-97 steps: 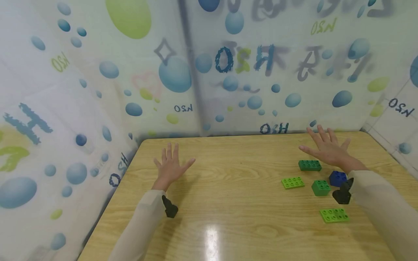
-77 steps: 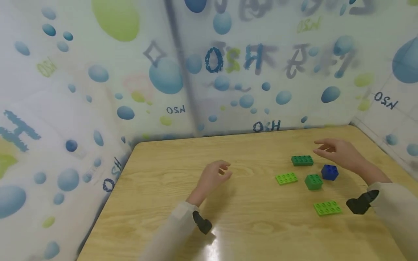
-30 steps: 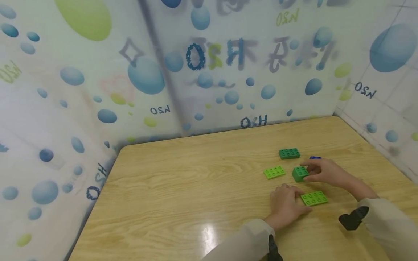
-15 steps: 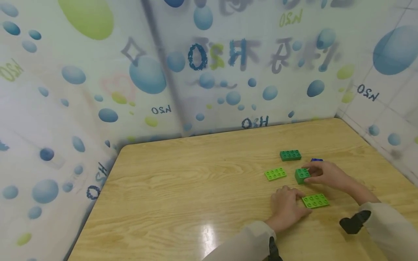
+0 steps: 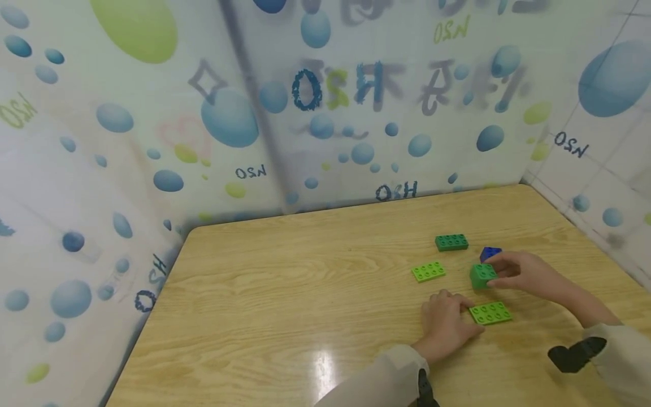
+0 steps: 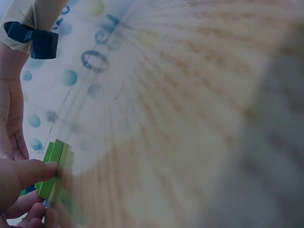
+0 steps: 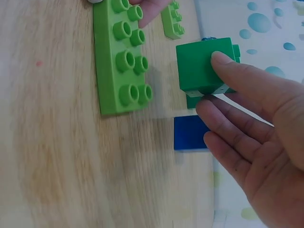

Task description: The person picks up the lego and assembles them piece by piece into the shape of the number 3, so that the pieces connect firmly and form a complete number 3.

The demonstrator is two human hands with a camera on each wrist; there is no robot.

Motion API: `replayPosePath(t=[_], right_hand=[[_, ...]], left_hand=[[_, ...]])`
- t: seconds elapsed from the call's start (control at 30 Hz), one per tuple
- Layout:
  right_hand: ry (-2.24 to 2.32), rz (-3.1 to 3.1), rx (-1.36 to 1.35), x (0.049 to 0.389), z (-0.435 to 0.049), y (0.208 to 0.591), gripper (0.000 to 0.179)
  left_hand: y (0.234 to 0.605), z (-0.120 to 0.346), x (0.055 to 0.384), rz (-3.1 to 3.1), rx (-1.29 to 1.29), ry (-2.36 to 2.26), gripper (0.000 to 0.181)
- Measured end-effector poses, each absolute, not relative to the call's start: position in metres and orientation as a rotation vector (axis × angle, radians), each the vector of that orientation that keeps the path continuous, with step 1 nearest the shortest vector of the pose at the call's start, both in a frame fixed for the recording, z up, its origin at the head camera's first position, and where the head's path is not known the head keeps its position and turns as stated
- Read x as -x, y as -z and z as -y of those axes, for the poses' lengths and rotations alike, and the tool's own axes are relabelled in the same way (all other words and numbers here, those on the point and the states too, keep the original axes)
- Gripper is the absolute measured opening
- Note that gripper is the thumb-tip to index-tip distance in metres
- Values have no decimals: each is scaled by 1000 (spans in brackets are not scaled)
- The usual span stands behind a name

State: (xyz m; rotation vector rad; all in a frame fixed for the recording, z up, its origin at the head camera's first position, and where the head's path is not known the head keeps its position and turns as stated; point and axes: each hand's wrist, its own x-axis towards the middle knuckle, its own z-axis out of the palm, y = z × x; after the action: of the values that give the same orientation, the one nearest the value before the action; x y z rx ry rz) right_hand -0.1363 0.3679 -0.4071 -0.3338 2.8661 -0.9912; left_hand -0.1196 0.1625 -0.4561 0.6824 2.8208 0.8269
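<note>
Green cube (image 5: 482, 276) with four studs on top: the right hand (image 5: 529, 275) pinches it between thumb and fingertip, reaching in from 3 o'clock. Directions follow the head view, with 12 o'clock toward the far edge of a wooden table (image 5: 285, 294). The cube is well right of the table's middle; whether it is clear of the wood, I cannot tell.

Just before 6 o'clock from the cube, near but apart, the lime near plate (image 5: 490, 314) lies flat, studs up. The left hand (image 5: 443, 322) grips its 9 o'clock end between thumb and fingers; the left wrist view shows the thumb pressed against it.

At 9 o'clock from the cube lies the far plate (image 5: 428, 272), also lime. Between 10 and 11 is a dark green brick (image 5: 451, 242). About 1 o'clock, partly hidden by the right fingers, is a blue block (image 5: 490, 254).

Both sleeves (image 5: 381, 376) are cream. Behind the table, a pale wall (image 5: 351, 192) is printed with blue and lime drops.
</note>
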Motion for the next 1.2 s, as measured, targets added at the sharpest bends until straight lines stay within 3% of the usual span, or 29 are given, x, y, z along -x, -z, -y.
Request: replayPosePath(t=[0.67,1.2], right_hand=[[1089,-2646,399,105,-393,408,44],[1165,-2608,531,102,-397,421,45]], left_hand=[[458,-163,119,-2828,-694,-842,34],[455,-165,118,-2823,-667,-839,34]])
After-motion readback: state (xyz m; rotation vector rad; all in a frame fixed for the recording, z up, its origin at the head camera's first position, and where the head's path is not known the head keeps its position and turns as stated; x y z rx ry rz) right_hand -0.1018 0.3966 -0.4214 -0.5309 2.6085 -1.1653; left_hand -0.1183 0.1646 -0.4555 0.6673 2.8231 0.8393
